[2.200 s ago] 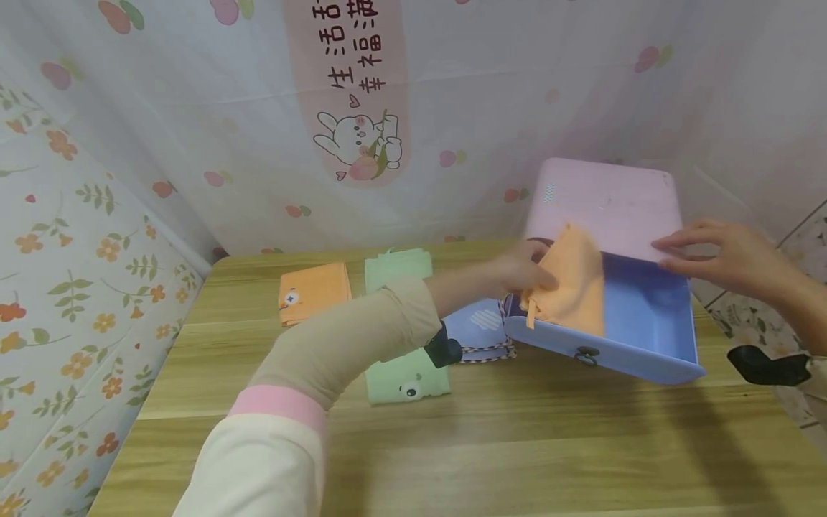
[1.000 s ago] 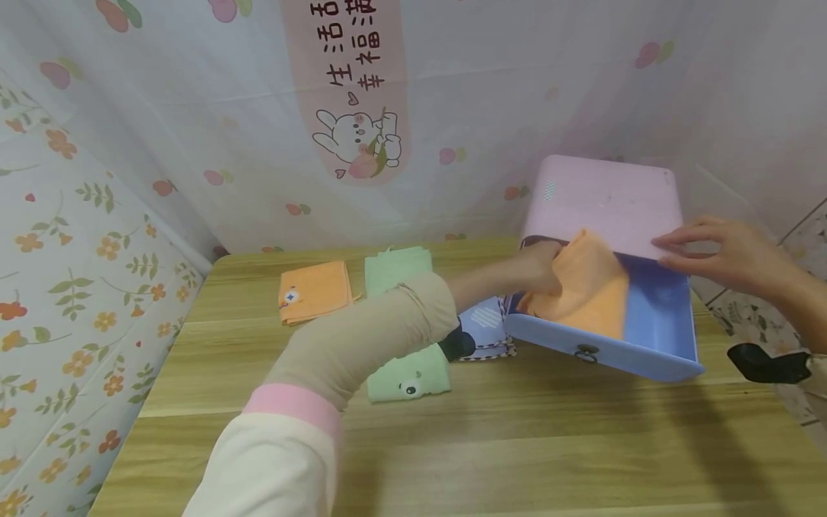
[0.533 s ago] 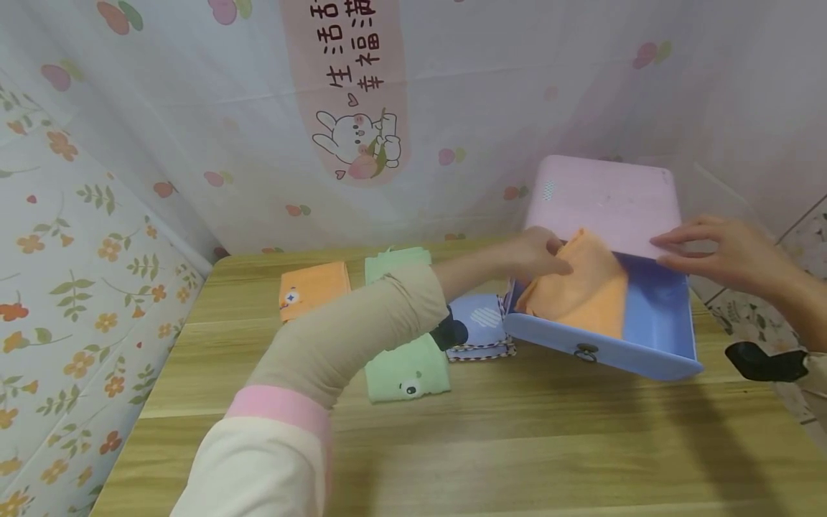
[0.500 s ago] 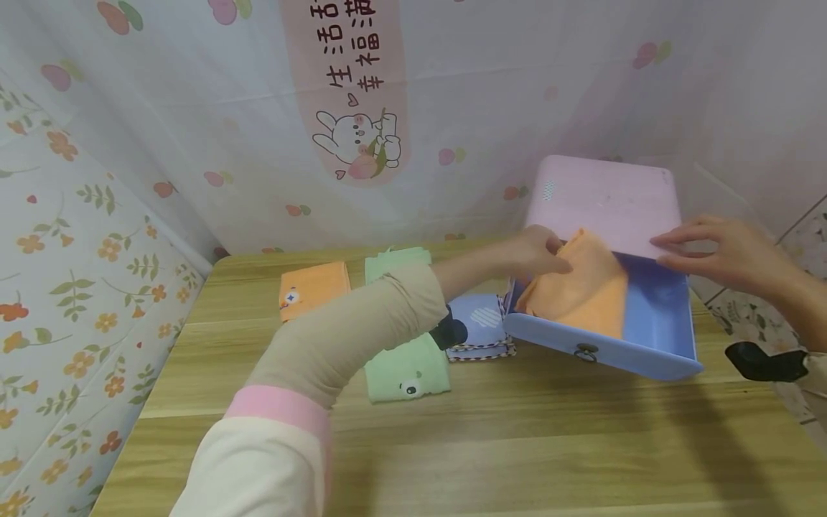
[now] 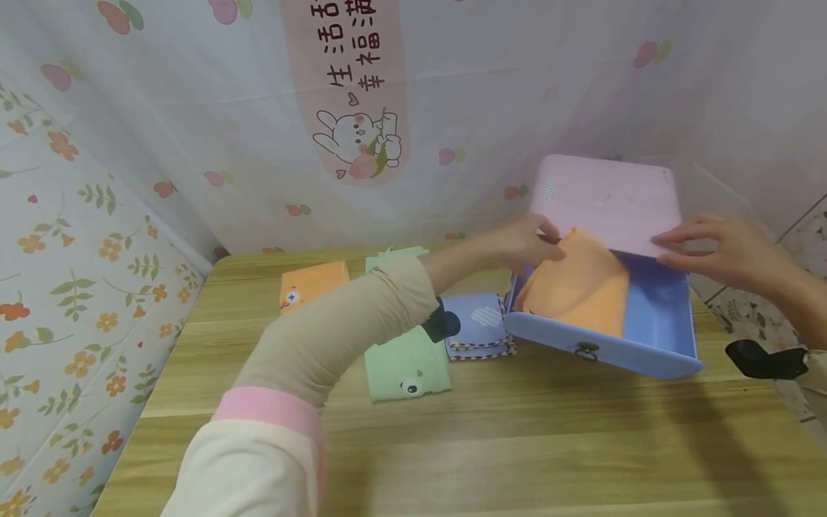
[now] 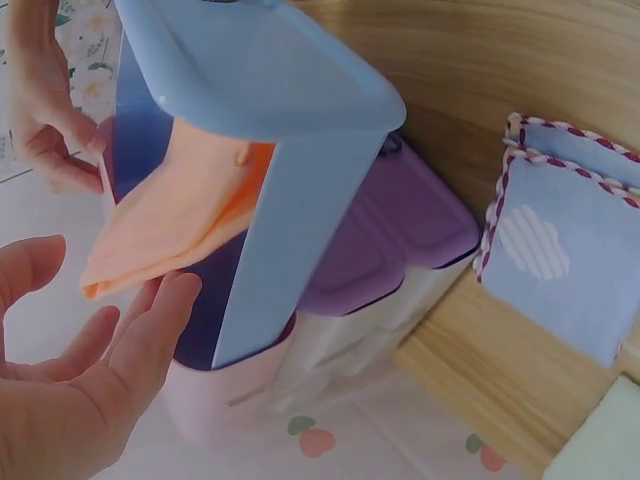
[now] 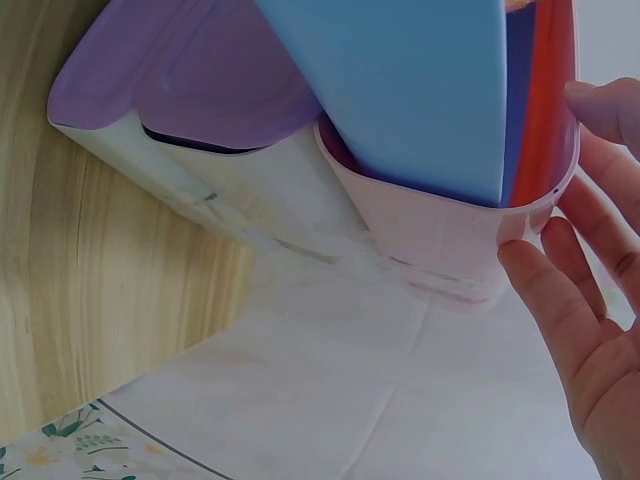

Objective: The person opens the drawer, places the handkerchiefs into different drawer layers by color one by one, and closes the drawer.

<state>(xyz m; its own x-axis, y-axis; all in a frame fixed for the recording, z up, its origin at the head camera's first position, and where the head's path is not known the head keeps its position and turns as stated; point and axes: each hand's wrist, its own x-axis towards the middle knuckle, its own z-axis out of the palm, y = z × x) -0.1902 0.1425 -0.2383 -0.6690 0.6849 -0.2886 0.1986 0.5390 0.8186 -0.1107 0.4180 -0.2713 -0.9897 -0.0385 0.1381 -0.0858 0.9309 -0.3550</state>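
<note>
Folded orange fabric cloth (image 5: 581,287) is seen in L half of blue plastic drawer (image 5: 659,309), just R of nearer L grip (image 5: 526,242) (loosely spread), w/ drawer's pink plastic case (image 5: 607,201) touched by R grip (image 5: 730,248) (spread).

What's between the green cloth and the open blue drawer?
In the head view, a folded blue cloth lies between the green cloth and the blue drawer; the black wrist piece overlaps its left edge.
</note>
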